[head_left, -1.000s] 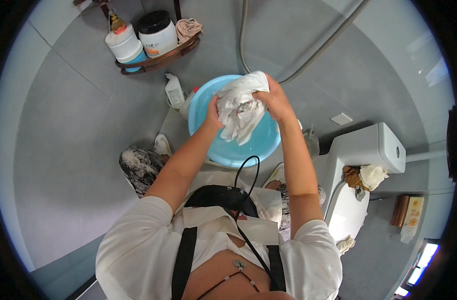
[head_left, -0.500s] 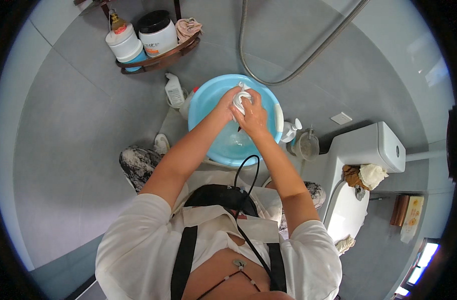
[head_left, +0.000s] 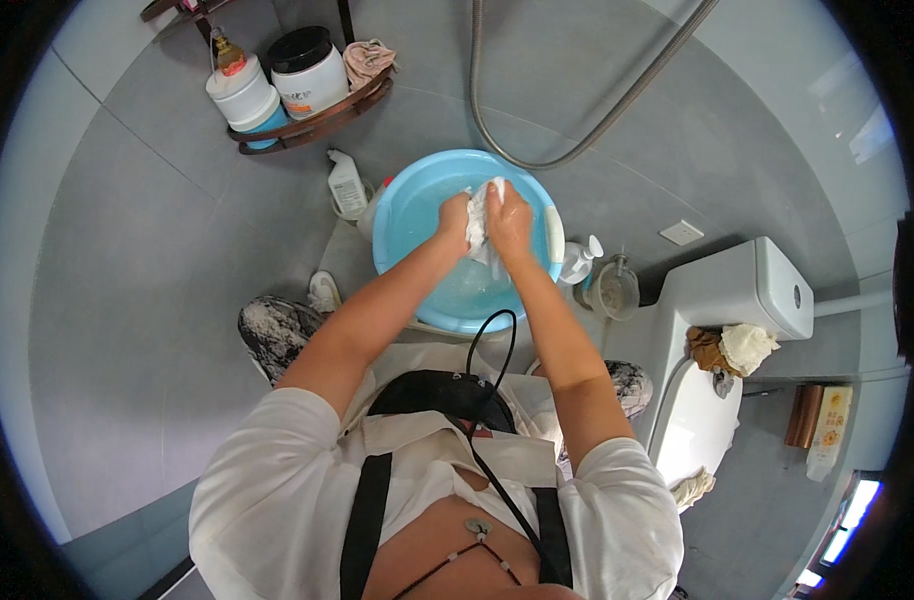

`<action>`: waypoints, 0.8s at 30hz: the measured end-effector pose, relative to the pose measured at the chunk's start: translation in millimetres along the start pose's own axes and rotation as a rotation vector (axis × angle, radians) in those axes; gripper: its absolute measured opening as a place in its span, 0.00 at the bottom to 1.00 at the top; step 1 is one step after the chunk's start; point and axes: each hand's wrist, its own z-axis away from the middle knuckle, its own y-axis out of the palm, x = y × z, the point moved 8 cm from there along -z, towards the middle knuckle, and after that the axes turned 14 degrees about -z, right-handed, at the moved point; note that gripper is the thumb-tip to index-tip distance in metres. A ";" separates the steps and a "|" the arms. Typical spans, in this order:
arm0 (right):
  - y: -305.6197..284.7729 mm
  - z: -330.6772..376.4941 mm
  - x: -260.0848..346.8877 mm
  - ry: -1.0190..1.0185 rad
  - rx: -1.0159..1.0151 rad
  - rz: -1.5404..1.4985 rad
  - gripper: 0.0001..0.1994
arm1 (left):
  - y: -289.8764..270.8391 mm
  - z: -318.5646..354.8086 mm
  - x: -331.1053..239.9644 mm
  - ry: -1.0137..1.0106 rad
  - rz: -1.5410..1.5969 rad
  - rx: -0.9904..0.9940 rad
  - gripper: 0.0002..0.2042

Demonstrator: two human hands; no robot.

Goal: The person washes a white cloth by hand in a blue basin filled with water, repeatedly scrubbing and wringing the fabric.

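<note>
A wet white cloth is gripped between my two hands over a light blue plastic basin. My left hand is closed round the cloth's left side. On its right side my right hand is closed too, the fingers wrapped over the fabric. The cloth's lower end hangs down toward the water in the basin. Whether the white piece is a garment or a plain cloth I cannot tell.
A white bottle stands left of the basin. On the right are a pump bottle, a clear dipper and a toilet with cloths on it. A metal hose hangs behind; a corner shelf holds tubs.
The twisted, bunched cloth has loosened and now hangs lower between my hands. My hands have moved slightly apart, from pressed together to side by side.
</note>
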 end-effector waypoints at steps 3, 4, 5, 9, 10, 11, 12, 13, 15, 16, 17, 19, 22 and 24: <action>-25.0 -7.7 -40.5 0.162 0.014 0.089 0.16 | -42.5 -18.5 1.3 0.103 -0.315 -0.067 0.17; -35.1 -8.4 -55.7 0.205 0.046 0.150 0.16 | -56.8 -21.7 -10.6 0.205 -0.435 -0.113 0.17; -41.1 -7.1 -64.7 0.182 0.073 0.148 0.17 | -68.9 -20.8 -24.1 0.310 -0.551 -0.161 0.19; -27.8 18.9 -62.5 0.040 0.386 0.191 0.29 | -79.6 -9.7 -44.4 0.672 -1.280 -0.302 0.28; -22.4 30.5 -59.0 -0.002 0.506 0.216 0.33 | -66.3 -0.5 -38.6 0.682 -1.401 -0.203 0.31; -9.4 44.5 -63.2 -0.040 0.660 0.424 0.39 | -52.8 13.4 -28.8 0.690 -1.521 -0.101 0.34; -0.3 55.8 -60.4 -0.016 0.756 0.503 0.40 | -43.2 28.1 -16.8 0.691 -1.641 0.004 0.37; 8.1 65.7 -54.5 0.006 0.853 0.584 0.41 | -38.5 37.2 -6.4 0.716 -1.754 0.058 0.39; 20.7 83.8 -60.3 0.042 0.955 0.683 0.42 | -27.6 51.4 15.0 0.771 -1.977 0.181 0.43; 26.5 87.7 -70.2 0.043 0.947 0.726 0.41 | -25.4 53.3 22.1 0.745 -2.039 0.194 0.41; 31.9 91.3 -80.2 0.045 0.938 0.768 0.40 | -23.7 54.3 29.8 0.718 -2.101 0.208 0.39; 38.1 90.7 -83.8 0.061 0.938 0.808 0.38 | -26.9 54.8 35.9 0.688 -2.150 0.203 0.36; 45.7 105.8 -129.6 0.164 0.910 0.751 0.38 | -39.4 43.0 55.3 0.799 -2.040 0.184 0.31; 52.4 108.0 -135.5 0.216 0.912 0.724 0.38 | -43.4 39.6 50.0 0.993 -1.885 0.160 0.27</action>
